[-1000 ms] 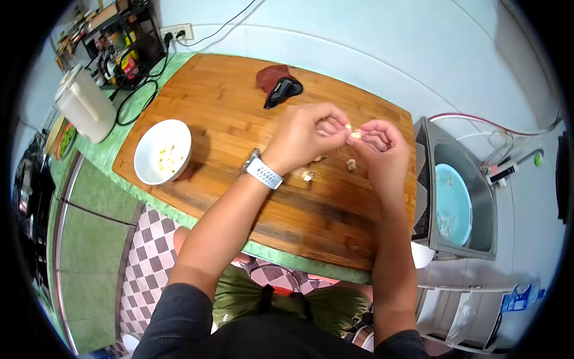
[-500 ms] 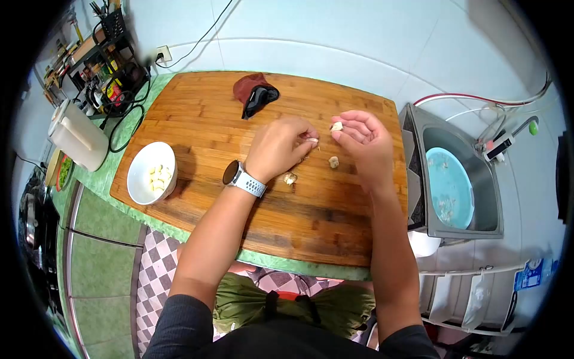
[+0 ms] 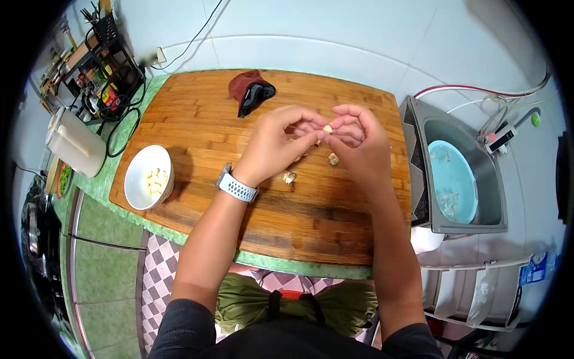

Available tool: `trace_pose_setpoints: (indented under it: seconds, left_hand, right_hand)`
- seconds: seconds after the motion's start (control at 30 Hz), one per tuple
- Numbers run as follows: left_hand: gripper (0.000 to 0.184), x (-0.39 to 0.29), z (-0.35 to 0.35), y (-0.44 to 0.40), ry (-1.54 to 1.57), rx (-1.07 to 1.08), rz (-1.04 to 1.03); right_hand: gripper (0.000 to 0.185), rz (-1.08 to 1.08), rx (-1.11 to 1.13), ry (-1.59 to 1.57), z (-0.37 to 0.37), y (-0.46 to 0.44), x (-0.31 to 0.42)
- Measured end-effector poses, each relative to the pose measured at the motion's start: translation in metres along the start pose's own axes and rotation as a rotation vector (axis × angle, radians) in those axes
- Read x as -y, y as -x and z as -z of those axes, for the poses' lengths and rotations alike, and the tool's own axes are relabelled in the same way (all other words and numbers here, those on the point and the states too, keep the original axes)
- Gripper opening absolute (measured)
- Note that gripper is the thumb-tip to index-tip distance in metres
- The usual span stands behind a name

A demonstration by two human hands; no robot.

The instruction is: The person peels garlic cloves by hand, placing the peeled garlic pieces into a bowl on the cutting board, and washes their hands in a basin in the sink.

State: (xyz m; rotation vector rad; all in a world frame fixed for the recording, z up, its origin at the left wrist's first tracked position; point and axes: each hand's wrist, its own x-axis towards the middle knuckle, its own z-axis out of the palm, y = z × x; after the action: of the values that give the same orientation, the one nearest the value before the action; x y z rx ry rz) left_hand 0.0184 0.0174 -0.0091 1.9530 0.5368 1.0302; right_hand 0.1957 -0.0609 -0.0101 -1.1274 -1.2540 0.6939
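Note:
A garlic clove (image 3: 327, 129) is pinched between the fingertips of my left hand (image 3: 276, 139) and my right hand (image 3: 363, 142), above the middle of a wooden board (image 3: 311, 224). Both hands have their fingers closed in on it. Just below my right hand, an unpeeled piece of garlic (image 3: 333, 159) lies on the wood. A second garlic piece (image 3: 289, 178) rests nearer to me, under my left hand, with bits of skin partly hidden by the fingers. Off to the left, a white bowl (image 3: 133, 182) contains several peeled cloves (image 3: 156, 179).
A brown and black cloth item (image 3: 251, 91) lies at the board's far side. Left of the board stand a cream pitcher (image 3: 76, 143) and a crowded rack (image 3: 104, 72) with cords. On the right, a sink (image 3: 491, 206) holds a blue basin (image 3: 454, 179) with water and floating scraps.
My left hand has moved right and come up to my right hand, and its fingers now meet at the clove. The view has shifted slightly.

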Motion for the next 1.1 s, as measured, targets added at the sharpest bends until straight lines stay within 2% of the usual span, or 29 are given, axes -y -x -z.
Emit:
trace_pose_setpoints:
  seconds: [0.13,0.2,0.23,0.27,0.33,0.43,0.83,1.1]
  left_hand:
    - [0.021,-0.006,-0.001,0.001,0.037,-0.035,-0.022]
    - [0.018,-0.01,-0.001,0.003,0.325,-0.067,0.066]
    - [0.02,-0.008,-0.001,0.002,0.375,-0.074,0.002]
    - [0.02,-0.007,-0.001,0.002,0.374,-0.071,0.005]
    - [0.02,-0.006,0.0,0.003,0.364,-0.09,0.002]
    - [0.019,-0.015,-0.001,0.004,0.348,-0.123,0.045]
    - [0.022,-0.011,-0.005,0.006,0.353,-0.125,0.019]
    - [0.022,-0.012,-0.004,0.005,0.347,-0.107,0.026]
  right_hand:
    - [0.038,0.111,-0.032,0.036,-0.003,0.002,0.004]
    - [0.031,0.139,-0.056,0.005,-0.004,0.003,0.006]
    - [0.024,0.168,-0.076,-0.025,-0.004,0.003,0.007]
    - [0.024,0.166,-0.079,-0.027,-0.003,0.003,0.009]
    - [0.012,0.247,-0.073,0.099,-0.003,0.004,0.014]
    - [0.009,0.346,-0.085,0.21,-0.002,0.005,0.019]
    - [0.01,0.454,-0.138,0.379,-0.002,0.007,0.019]
    - [0.011,0.407,-0.146,0.365,-0.003,0.009,0.02]
